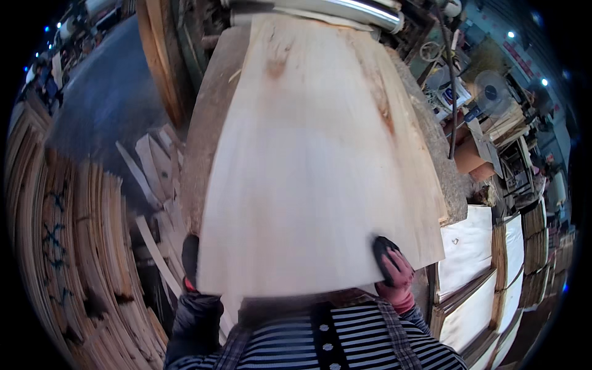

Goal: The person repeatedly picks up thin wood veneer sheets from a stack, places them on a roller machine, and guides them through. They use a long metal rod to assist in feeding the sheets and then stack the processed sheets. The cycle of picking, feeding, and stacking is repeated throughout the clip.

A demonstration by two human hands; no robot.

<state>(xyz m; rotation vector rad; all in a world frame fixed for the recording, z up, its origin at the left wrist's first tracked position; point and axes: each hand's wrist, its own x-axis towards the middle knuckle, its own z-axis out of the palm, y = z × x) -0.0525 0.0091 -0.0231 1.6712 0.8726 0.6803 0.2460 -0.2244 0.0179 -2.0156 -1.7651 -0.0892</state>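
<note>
A wide, pale wood veneer sheet (296, 166) with brown knot marks lies in front of me, its near edge close to my body. My left hand (191, 259), in a dark glove with a bit of red, is closed at the sheet's near left corner, its fingers partly hidden. Toward the right, my right hand (393, 268), in a pink glove with black coating, grips the near edge, black-coated fingers on top of the veneer. Some blur softens this hand. Beneath the sheet is a worn, rough-surfaced table (206, 142), showing along both sides.
A shiny metal roller (351, 12) crosses the table's far end. Tall stacks of veneer (86, 234) and loose strips (154, 166) stand at left. More stacked sheets (465, 253) are at right. Behind them are a cardboard box (472, 154) and a fan (490, 92).
</note>
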